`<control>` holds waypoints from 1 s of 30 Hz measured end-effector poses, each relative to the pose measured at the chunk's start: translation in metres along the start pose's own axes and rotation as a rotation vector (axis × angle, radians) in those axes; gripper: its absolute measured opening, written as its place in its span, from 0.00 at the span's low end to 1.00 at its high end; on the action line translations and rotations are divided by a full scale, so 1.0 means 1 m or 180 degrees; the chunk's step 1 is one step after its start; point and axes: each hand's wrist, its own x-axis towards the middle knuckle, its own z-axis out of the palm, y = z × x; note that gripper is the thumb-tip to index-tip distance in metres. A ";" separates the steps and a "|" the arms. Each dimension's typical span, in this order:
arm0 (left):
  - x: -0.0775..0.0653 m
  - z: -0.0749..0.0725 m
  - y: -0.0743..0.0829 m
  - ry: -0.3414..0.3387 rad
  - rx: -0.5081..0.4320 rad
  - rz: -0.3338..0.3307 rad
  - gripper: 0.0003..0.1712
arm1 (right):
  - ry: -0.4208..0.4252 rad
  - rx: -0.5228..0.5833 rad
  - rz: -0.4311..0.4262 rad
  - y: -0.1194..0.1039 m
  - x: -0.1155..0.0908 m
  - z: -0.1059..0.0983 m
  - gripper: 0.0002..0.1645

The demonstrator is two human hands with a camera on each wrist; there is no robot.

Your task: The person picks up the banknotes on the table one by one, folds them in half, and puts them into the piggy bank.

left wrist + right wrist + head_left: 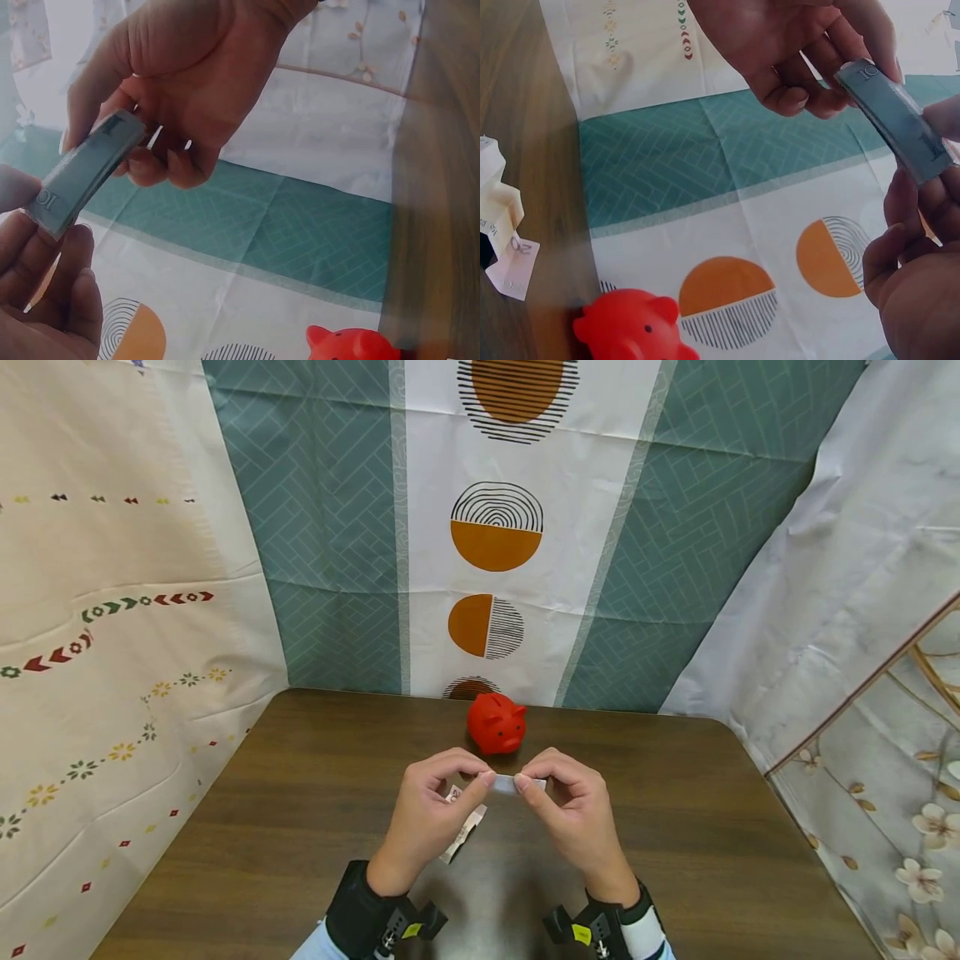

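Note:
A narrow folded banknote [505, 784], blue-grey and marked 10 in the right wrist view, is stretched between both hands above the table. My left hand [427, 814] pinches one end of it between thumb and fingers. The other end is pinched the same way by my right hand [576, 814]. Below the left hand a second, creased banknote [467, 833] lies on the table, partly hidden by that hand. In the right wrist view this creased note [514, 262] looks pale pink and beige. Just beyond the hands stands a red piggy bank [497, 724].
The brown wooden table [300, 777] ends at a hanging green and white curtain [337, 527] behind the piggy bank. A cream patterned cloth [112, 693] hangs along the left side. Another floral cloth [862, 760] borders the right.

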 end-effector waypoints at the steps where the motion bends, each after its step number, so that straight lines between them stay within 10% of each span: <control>1: 0.000 0.000 0.000 0.0028 0.0014 0.0007 0.06 | 0.0008 0.0001 0.0001 0.000 0.000 0.000 0.12; 30: 0.000 -0.005 -0.003 0.0130 -0.0102 -0.0156 0.05 | 0.0350 -0.0298 0.0248 0.000 -0.001 -0.008 0.09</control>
